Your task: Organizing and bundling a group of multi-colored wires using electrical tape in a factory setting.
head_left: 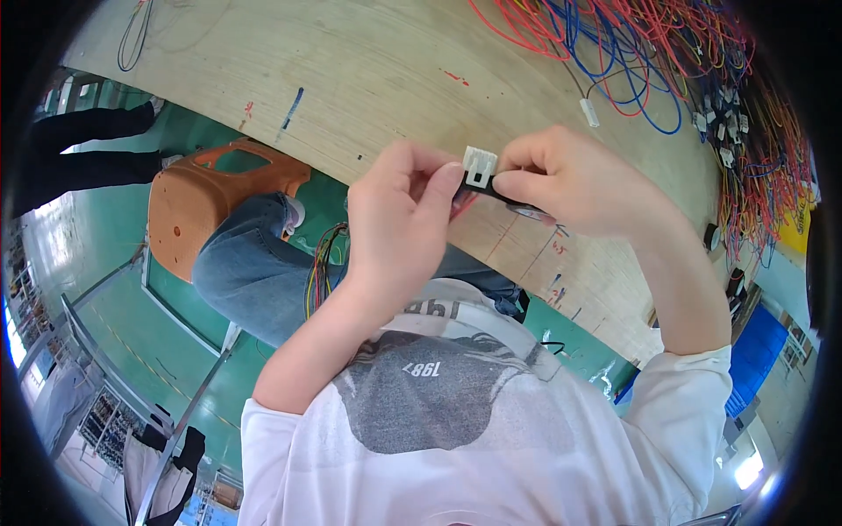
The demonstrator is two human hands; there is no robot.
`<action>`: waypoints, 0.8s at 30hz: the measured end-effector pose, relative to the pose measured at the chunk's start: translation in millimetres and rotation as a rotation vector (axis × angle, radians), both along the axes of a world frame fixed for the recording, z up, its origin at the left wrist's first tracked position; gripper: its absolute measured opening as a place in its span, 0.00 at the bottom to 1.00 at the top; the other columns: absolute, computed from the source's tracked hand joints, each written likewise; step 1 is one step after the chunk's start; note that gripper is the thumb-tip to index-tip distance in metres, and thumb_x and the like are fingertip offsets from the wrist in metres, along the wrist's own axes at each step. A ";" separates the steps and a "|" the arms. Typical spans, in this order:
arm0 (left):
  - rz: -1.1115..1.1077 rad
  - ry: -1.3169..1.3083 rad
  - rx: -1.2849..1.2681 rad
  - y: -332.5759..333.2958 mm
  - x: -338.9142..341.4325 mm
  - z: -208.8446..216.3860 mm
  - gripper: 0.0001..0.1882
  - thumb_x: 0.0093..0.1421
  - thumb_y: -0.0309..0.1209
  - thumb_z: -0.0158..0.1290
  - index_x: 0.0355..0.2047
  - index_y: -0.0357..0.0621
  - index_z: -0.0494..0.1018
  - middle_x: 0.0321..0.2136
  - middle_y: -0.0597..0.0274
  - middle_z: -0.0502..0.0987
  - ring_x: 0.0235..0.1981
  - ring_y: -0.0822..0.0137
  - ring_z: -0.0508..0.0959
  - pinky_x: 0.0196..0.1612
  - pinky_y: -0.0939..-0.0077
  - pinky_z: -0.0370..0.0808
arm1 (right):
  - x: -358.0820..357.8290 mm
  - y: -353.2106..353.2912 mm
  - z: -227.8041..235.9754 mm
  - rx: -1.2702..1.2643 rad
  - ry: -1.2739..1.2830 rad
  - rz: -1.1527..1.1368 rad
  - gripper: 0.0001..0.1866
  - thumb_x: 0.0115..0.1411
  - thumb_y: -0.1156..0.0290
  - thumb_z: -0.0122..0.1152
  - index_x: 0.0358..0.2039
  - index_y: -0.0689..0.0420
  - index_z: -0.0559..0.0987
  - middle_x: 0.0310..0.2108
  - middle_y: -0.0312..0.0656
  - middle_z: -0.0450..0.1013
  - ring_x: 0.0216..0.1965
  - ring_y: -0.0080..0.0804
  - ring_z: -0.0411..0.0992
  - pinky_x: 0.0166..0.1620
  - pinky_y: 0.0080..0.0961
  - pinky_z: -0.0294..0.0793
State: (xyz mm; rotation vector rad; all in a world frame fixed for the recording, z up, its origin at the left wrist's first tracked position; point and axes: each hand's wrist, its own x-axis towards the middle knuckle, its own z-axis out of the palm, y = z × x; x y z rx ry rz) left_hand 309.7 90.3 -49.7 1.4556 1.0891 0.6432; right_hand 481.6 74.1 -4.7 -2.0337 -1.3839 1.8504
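left grip: pinched | right grip: pinched | forearms: angled inward

Tabletop lies open just beyond the hands, while tangled wires block its far right.

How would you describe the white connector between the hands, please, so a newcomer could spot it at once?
Over the wooden table, find where the left hand and right hand nearly meet. Between them is a small, blocky white connector with a black strip across its lower end. Unlike the loose connector by the coloured wires, it is held.
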 end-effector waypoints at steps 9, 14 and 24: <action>0.098 -0.716 -1.047 -3.6 -18.9 8.0 0.06 0.54 0.27 0.50 0.26 0.37 0.65 0.24 0.58 0.73 0.24 0.71 0.75 0.28 0.82 0.74 | -9.2 -14.1 4.6 0.286 0.072 -0.030 0.11 0.51 0.71 0.50 0.31 0.64 0.75 0.15 0.38 0.66 0.19 0.22 0.64 0.23 0.22 0.62; 0.095 -0.757 -1.006 3.4 -20.8 17.6 0.07 0.53 0.28 0.51 0.26 0.38 0.65 0.24 0.58 0.73 0.23 0.72 0.74 0.28 0.81 0.74 | -24.5 6.2 24.4 0.335 0.222 -0.136 0.10 0.50 0.76 0.54 0.34 0.63 0.74 0.23 0.32 0.69 0.23 0.14 0.63 0.25 0.13 0.60; 0.069 -1.182 -1.013 -0.1 -45.1 13.6 0.11 0.53 0.30 0.50 0.37 0.46 0.64 0.33 0.70 0.70 0.33 0.77 0.72 0.38 0.85 0.71 | -65.5 40.2 53.7 0.294 0.312 0.001 0.08 0.51 0.71 0.56 0.28 0.64 0.76 0.21 0.31 0.70 0.24 0.13 0.64 0.26 0.13 0.64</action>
